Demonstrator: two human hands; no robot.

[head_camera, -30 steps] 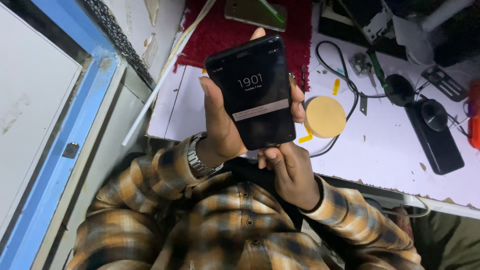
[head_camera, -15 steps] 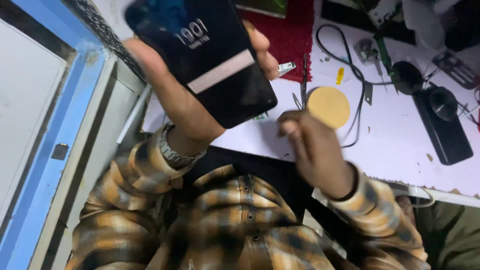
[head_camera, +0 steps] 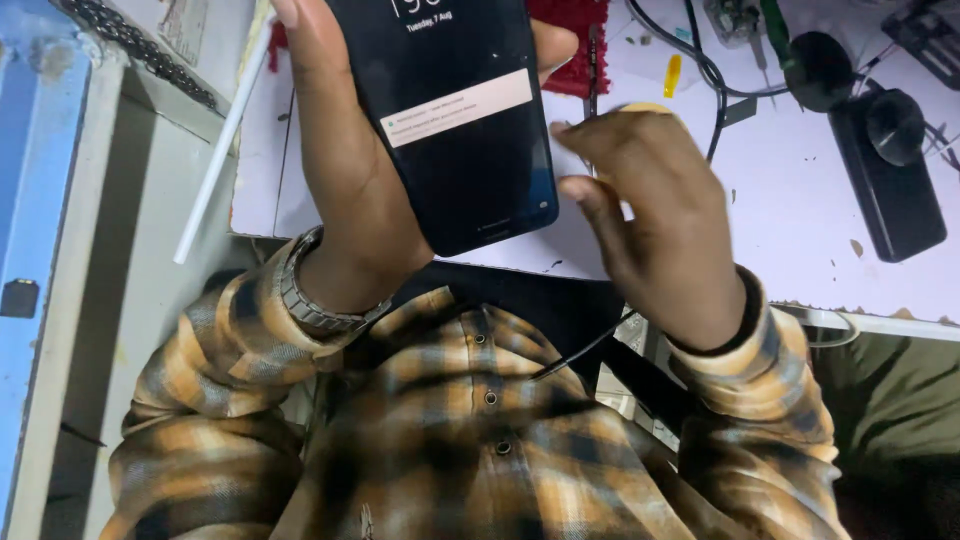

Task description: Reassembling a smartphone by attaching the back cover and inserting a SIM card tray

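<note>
My left hand [head_camera: 350, 200] is shut around a black smartphone [head_camera: 460, 130], held upright close to the camera with its lit screen facing me. A pale notification bar crosses the screen. A metal wristwatch [head_camera: 310, 300] sits on that wrist. My right hand [head_camera: 660, 220] hovers just right of the phone's lower edge. Its fingers are loosely curled and apart, and it holds nothing. Both arms wear an orange and black plaid shirt [head_camera: 480, 440].
Below the hands lies a white worktop [head_camera: 790, 220] with a black box-shaped device [head_camera: 890, 180], a black cable [head_camera: 700, 60], a red cloth [head_camera: 575, 45] and a small yellow piece [head_camera: 674, 75]. A white rod [head_camera: 225, 130] leans at the left by a blue frame [head_camera: 40, 150].
My left hand has lifted the phone nearer the camera and to the upper left. My right hand has come off the phone's bottom edge and moved right.
</note>
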